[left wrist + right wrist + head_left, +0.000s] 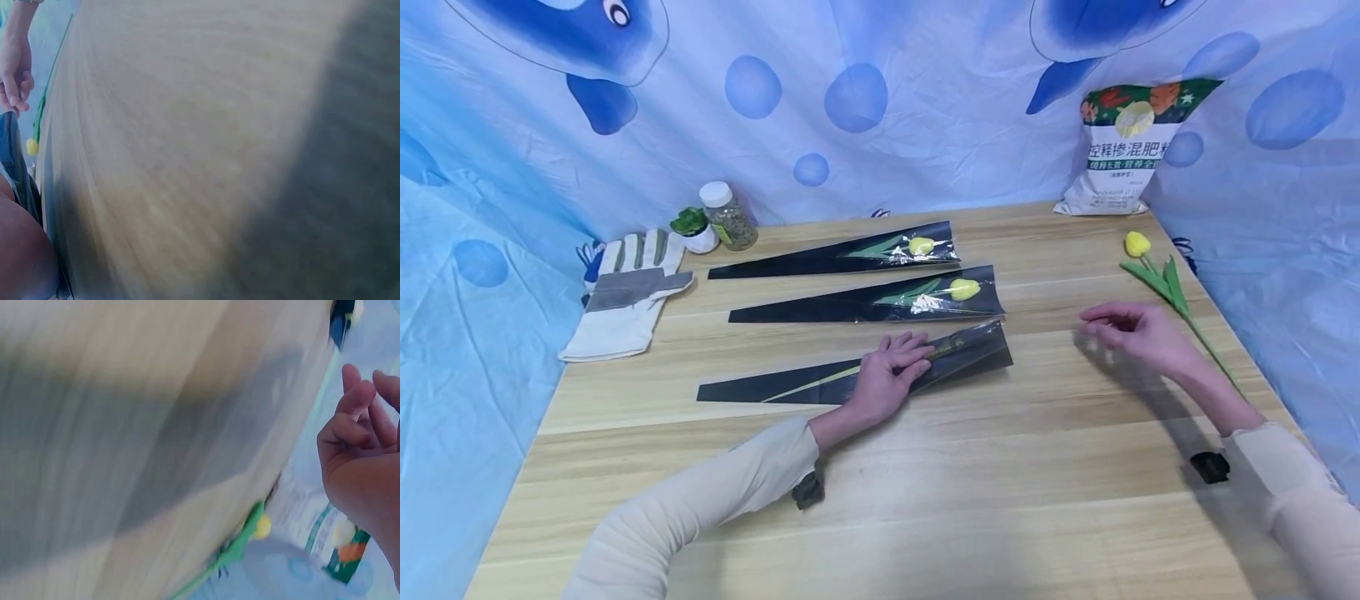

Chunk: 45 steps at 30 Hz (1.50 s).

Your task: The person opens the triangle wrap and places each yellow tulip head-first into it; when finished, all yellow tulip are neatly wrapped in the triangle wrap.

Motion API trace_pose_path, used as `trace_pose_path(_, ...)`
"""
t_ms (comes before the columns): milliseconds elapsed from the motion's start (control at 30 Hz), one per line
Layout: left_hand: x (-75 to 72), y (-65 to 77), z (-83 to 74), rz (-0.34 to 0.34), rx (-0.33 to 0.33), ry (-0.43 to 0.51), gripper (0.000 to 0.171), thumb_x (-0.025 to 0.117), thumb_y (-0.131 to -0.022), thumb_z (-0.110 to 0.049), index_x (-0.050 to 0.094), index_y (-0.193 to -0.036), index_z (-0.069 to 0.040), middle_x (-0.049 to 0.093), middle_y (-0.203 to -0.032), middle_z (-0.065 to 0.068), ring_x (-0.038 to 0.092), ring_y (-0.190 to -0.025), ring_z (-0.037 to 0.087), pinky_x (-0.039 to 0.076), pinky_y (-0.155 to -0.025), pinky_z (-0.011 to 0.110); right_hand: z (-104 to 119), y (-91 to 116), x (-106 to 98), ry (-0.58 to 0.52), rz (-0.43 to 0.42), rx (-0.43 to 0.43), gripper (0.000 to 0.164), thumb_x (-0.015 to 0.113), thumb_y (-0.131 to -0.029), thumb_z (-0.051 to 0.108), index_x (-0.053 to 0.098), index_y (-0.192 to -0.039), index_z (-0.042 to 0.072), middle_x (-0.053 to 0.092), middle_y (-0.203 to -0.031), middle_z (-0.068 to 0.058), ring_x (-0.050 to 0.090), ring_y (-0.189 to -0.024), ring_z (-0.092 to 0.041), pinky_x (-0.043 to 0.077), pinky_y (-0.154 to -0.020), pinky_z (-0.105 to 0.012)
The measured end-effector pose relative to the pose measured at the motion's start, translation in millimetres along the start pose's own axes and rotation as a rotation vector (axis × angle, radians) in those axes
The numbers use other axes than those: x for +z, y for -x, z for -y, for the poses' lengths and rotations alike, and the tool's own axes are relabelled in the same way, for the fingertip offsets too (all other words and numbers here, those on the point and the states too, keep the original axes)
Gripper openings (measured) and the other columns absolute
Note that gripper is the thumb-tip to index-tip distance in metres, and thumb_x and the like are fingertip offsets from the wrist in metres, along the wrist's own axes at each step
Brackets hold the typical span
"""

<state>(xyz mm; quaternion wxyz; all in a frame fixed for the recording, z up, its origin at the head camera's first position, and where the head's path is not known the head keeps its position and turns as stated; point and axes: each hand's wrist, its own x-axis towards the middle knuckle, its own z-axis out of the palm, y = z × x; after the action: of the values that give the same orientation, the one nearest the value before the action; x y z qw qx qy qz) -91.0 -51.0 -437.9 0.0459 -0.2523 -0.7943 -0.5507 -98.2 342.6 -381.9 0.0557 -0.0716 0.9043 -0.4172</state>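
My left hand (886,383) rests on the nearest black flower sleeve (808,385), which lies flat and has a thin gold line along it. Its fingers lie over the sleeve's middle, hiding part of it. To the right, my right hand (1138,337) hovers above the table with loosely bent fingers and nothing in them, as the right wrist view also shows. Just beyond it lies a loose yellow tulip (1176,292) with a green stem. Two more black sleeves, one in the middle (820,310) and one farther back (805,261), each contain a yellow tulip under clear film.
On the wooden table (962,500), a white and grey glove (625,300) lies at the left. Near it stand a small potted succulent (696,231) and a white-lidded jar (732,221). A fertilizer bag (1123,158) leans against the blue curtain (925,150) at the back right.
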Motion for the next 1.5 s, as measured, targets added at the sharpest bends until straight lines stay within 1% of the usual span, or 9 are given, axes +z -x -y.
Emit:
trace_pose_path(100, -0.3, -0.2, -1.1, 0.002, -0.006, -0.009, 0.025, 0.073, -0.089, -0.001, 0.073, -0.114, 0.004, 0.064, -0.125, 0.022, 0.051, -0.128, 0.041, 0.021, -0.116, 0.058, -9.0, 2.8, -16.4, 0.019, -0.076, 0.008, 0.026, 0.069, -0.096, 0.013, 0.070, -0.116, -0.003, 0.074, -0.099, -0.003, 0.059, -0.075, -0.003, 0.048, -0.057, -0.020)
trace_pose_path(233, -0.6, 0.1, -0.6, 0.002, -0.008, -0.018, 0.024, 0.072, -0.090, -0.001, 0.073, -0.113, 0.004, 0.064, -0.126, 0.021, 0.052, -0.129, 0.041, 0.021, -0.115, 0.058, -19.6, 8.5, -39.8, 0.004, -0.116, 0.044, 0.014, 0.070, -0.095, 0.013, 0.075, -0.107, 0.017, 0.074, -0.090, 0.009, 0.061, -0.074, 0.001, 0.049, -0.057, -0.018)
trace_pose_path(333, -1.0, 0.2, -0.2, 0.003, -0.005, -0.021, 0.025, 0.073, -0.089, -0.001, 0.073, -0.114, 0.004, 0.064, -0.126, 0.021, 0.051, -0.129, 0.041, 0.021, -0.116, 0.059, -26.4, 12.2, -53.2, 0.034, -0.135, 0.072, 0.018, 0.070, -0.095, 0.012, 0.075, -0.103, 0.027, 0.072, -0.087, 0.014, 0.062, -0.072, 0.000, 0.050, -0.056, -0.020)
trace_pose_path(433, -1.1, 0.5, 0.5, 0.005, -0.003, -0.022, 0.025, 0.073, -0.089, -0.001, 0.072, -0.114, 0.004, 0.063, -0.126, 0.021, 0.051, -0.129, 0.040, 0.020, -0.116, 0.059, -32.7, 14.6, -61.7, 0.119, -0.134, 0.090, 0.014, 0.069, -0.096, 0.011, 0.074, -0.108, 0.011, 0.071, -0.085, 0.012, 0.059, -0.070, 0.002, 0.049, -0.054, -0.021)
trace_pose_path(567, -0.7, 0.8, 1.9, 0.008, -0.006, -0.022, 0.025, 0.073, -0.089, -0.002, 0.072, -0.114, 0.004, 0.063, -0.127, 0.021, 0.051, -0.129, 0.040, 0.020, -0.116, 0.058, -40.1, 17.0, -68.2, 0.248, -0.125, 0.094, 0.027, 0.065, -0.097, 0.009, 0.066, -0.114, -0.011, 0.073, -0.093, -0.010, 0.052, -0.069, 0.008, 0.047, -0.053, -0.019)
trace_pose_path(633, -0.6, 0.9, 1.5, 0.008, -0.005, -0.020, 0.025, 0.073, -0.090, -0.002, 0.072, -0.114, 0.004, 0.063, -0.127, 0.020, 0.051, -0.129, 0.040, 0.020, -0.116, 0.059, -43.3, 18.0, -70.7, 0.293, -0.131, 0.099, 0.026, 0.065, -0.097, 0.008, 0.066, -0.114, -0.012, 0.070, -0.097, -0.023, 0.050, -0.070, 0.009, 0.045, -0.053, -0.019)
trace_pose_path(800, -0.2, 1.2, 0.8, 0.012, 0.000, -0.025, 0.026, 0.073, -0.089, -0.002, 0.072, -0.114, 0.004, 0.063, -0.127, 0.020, 0.051, -0.129, 0.041, 0.020, -0.116, 0.059, -53.0, 21.2, -78.2, 0.369, -0.140, 0.129, 0.027, 0.065, -0.095, 0.008, 0.065, -0.113, -0.013, 0.067, -0.099, -0.032, 0.053, -0.073, -0.002, 0.044, -0.052, -0.021)
trace_pose_path(1100, 0.3, 2.1, 1.9, 0.017, -0.006, -0.032, 0.026, 0.073, -0.089, -0.002, 0.072, -0.115, 0.003, 0.062, -0.128, 0.020, 0.050, -0.130, 0.041, 0.019, -0.116, 0.059, -62.6, 25.0, -88.5, 0.442, -0.072, 0.167, 0.031, 0.065, -0.093, 0.005, 0.061, -0.114, -0.017, 0.068, -0.089, -0.030, 0.062, -0.082, -0.050, 0.047, -0.056, -0.033)
trace_pose_path(1500, 1.1, 2.7, 0.5, 0.020, -0.007, -0.023, 0.026, 0.072, -0.090, -0.002, 0.072, -0.115, 0.004, 0.062, -0.129, 0.020, 0.050, -0.130, 0.041, 0.020, -0.116, 0.059, -74.5, 22.8, -84.9, 0.476, -0.047, 0.219, 0.039, 0.066, -0.092, 0.015, 0.061, -0.117, -0.015, 0.069, -0.092, -0.031, 0.058, -0.093, -0.058, 0.049, -0.069, -0.057)
